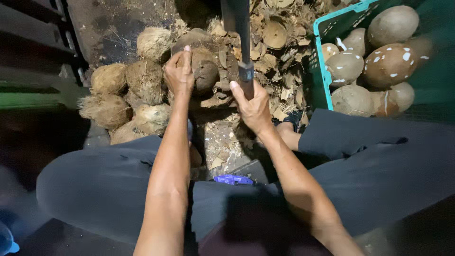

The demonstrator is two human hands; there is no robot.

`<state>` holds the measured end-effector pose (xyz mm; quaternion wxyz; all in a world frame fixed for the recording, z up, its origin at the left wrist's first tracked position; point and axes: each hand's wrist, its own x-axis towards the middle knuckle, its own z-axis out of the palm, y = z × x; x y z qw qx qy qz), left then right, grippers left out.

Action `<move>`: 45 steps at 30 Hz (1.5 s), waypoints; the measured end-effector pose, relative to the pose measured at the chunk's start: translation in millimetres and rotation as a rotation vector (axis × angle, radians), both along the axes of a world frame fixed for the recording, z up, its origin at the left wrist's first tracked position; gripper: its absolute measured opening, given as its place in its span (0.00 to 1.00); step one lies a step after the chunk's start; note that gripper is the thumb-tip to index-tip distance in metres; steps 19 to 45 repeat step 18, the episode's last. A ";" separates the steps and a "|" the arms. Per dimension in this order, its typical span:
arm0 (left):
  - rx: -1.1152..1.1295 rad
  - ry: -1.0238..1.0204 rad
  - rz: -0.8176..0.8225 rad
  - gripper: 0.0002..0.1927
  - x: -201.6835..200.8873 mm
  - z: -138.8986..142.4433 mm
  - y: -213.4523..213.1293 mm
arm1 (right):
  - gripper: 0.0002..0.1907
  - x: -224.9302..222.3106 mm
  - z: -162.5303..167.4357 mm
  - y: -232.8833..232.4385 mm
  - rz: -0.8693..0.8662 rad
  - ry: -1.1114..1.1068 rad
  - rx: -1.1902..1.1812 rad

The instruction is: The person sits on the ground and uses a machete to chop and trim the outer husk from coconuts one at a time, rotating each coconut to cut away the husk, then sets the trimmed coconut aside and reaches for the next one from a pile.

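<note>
Coconut (pixel 201 66) on ground, atop husk scraps (pixel 279 52); our left hand (pixel 179 71) grips it. Our right hand (pixel 253 106) clenched round upright metal bar (pixel 238 28). Husked coconuts (pixel 123 95) at left; green crate (pixel 322 71) of peeled ones at right.

Brown fibrous coconut (pixel 204 68), tan shaggy husked coconuts (pixel 125 97), teal crate (pixel 322 71), pale brown peeled coconuts flecked white (pixel 388 64), dark grey blade (pixel 239 28), dark trousers (pixel 99 185), small purple object (pixel 232 179).
</note>
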<state>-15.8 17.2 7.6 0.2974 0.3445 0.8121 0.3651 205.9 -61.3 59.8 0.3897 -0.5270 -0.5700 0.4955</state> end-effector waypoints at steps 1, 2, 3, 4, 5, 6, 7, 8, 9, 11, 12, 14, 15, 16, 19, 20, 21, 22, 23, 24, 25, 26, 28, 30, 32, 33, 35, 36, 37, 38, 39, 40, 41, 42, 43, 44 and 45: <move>0.007 0.009 0.001 0.33 0.1 0.4 0.8 | 0.16 -6.7 -1.2 -2.8 -0.010 0.009 -0.027; 0.013 0.019 0.002 0.32 -0.7 -0.4 -0.3 | 0.16 -11.1 -2.7 -4.5 -0.020 0.019 -0.054; 0.017 0.028 0.003 0.31 -0.5 -1.0 -3.2 | 0.17 -13.0 -4.6 -5.4 0.018 -0.092 -0.158; 0.043 0.058 0.002 0.31 -0.4 -0.1 -6.0 | 0.18 -15.8 -5.8 -5.8 0.056 -0.201 -0.260; 0.074 0.092 -0.002 0.30 -1.4 1.9 -5.6 | 0.21 -18.8 -6.0 -3.4 0.092 -0.306 -0.358; 0.108 0.120 -0.006 0.30 -0.2 3.8 -2.7 | 0.19 -16.7 -3.9 0.2 0.082 -0.221 -0.344; 0.121 0.084 -0.007 0.29 2.9 5.0 -1.6 | 0.18 -8.8 0.1 0.5 0.073 -0.141 -0.334; 0.124 0.050 -0.005 0.29 2.5 5.9 -4.3 | 0.16 -3.7 3.8 -2.4 0.068 -0.059 -0.332; 0.126 0.021 0.002 0.28 0.7 6.4 -7.7 | 0.17 -2.5 5.7 -1.7 0.023 0.032 -0.246; 0.123 0.053 0.029 0.26 -0.2 6.9 -7.7 | 0.20 -2.2 4.8 2.4 -0.072 0.216 -0.070; 0.131 0.068 0.036 0.24 0.5 7.6 -2.3 | 0.20 -6.6 1.6 -0.1 -0.101 0.223 -0.078; 0.158 0.003 0.004 0.24 -0.6 9.2 -3.3 | 0.21 -18.9 -12.6 -6.4 -0.156 0.235 -0.088; 0.160 -0.031 -0.012 0.23 0.8 7.7 -9.8 | 0.21 -18.9 -24.1 -8.7 -0.074 0.090 -0.170; 0.139 0.001 -0.003 0.23 3.0 5.4 -14.9 | 0.21 -18.5 -37.6 -13.1 0.010 -0.055 -0.257; 0.132 0.079 0.010 0.24 0.1 3.8 -4.5 | 0.21 -17.1 -67.0 -10.6 0.081 -0.170 -0.301; 0.132 0.079 0.010 0.24 0.1 3.8 -4.5 | 0.21 -17.1 -67.0 -10.6 0.081 -0.170 -0.301; 0.132 0.079 0.010 0.24 0.1 3.8 -4.5 | 0.21 -17.1 -67.0 -10.6 0.081 -0.170 -0.301; 0.132 0.079 0.010 0.24 0.1 3.8 -4.5 | 0.21 -17.1 -67.0 -10.6 0.081 -0.170 -0.301; 0.132 0.079 0.010 0.24 0.1 3.8 -4.5 | 0.21 -17.1 -67.0 -10.6 0.081 -0.170 -0.301; 0.132 0.079 0.010 0.24 0.1 3.8 -4.5 | 0.21 -17.1 -67.0 -10.6 0.081 -0.170 -0.301; 0.132 0.079 0.010 0.24 0.1 3.8 -4.5 | 0.21 -17.1 -67.0 -10.6 0.081 -0.170 -0.301; 0.132 0.079 0.010 0.24 0.1 3.8 -4.5 | 0.21 -17.1 -67.0 -10.6 0.081 -0.170 -0.301; 0.132 0.079 0.010 0.24 0.1 3.8 -4.5 | 0.21 -17.1 -67.0 -10.6 0.081 -0.170 -0.301; 0.132 0.079 0.010 0.24 0.1 3.8 -4.5 | 0.21 -17.1 -67.0 -10.6 0.081 -0.170 -0.301; 0.132 0.079 0.010 0.24 0.1 3.8 -4.5 | 0.21 -17.1 -67.0 -10.6 0.081 -0.170 -0.301; 0.132 0.079 0.010 0.24 0.1 3.8 -4.5 | 0.21 -17.1 -67.0 -10.6 0.081 -0.170 -0.301; 0.132 0.079 0.010 0.24 0.1 3.8 -4.5 | 0.21 -17.1 -67.0 -10.6 0.081 -0.170 -0.301; 0.132 0.079 0.010 0.24 0.1 3.8 -4.5 | 0.21 -17.1 -67.0 -10.6 0.081 -0.170 -0.301; 0.132 0.079 0.010 0.24 0.1 3.8 -4.5 | 0.21 -17.1 -67.0 -10.6 0.081 -0.170 -0.301; 0.132 0.079 0.010 0.24 0.1 3.8 -4.5 | 0.21 -17.1 -67.0 -10.6 0.081 -0.170 -0.301; 0.132 0.079 0.010 0.24 0.1 3.8 -4.5 | 0.21 -17.1 -67.0 -10.6 0.081 -0.170 -0.301; 0.132 0.079 0.010 0.24 0.1 3.8 -4.5 | 0.21 -17.1 -67.0 -10.6 0.081 -0.170 -0.301; 0.132 0.079 0.010 0.24 0.1 3.8 -4.5 | 0.21 -17.1 -67.0 -10.6 0.081 -0.170 -0.301; 0.132 0.079 0.010 0.24 0.1 3.8 -4.5 | 0.21 -17.1 -67.0 -10.6 0.081 -0.170 -0.301; 0.132 0.079 0.010 0.24 0.1 3.8 -4.5 | 0.21 -17.1 -67.0 -10.6 0.081 -0.170 -0.301; 0.132 0.079 0.010 0.24 0.1 3.8 -4.5 | 0.21 -17.1 -67.0 -10.6 0.081 -0.170 -0.301; 0.132 0.079 0.010 0.24 0.1 3.8 -4.5 | 0.21 -17.1 -67.0 -10.6 0.081 -0.170 -0.301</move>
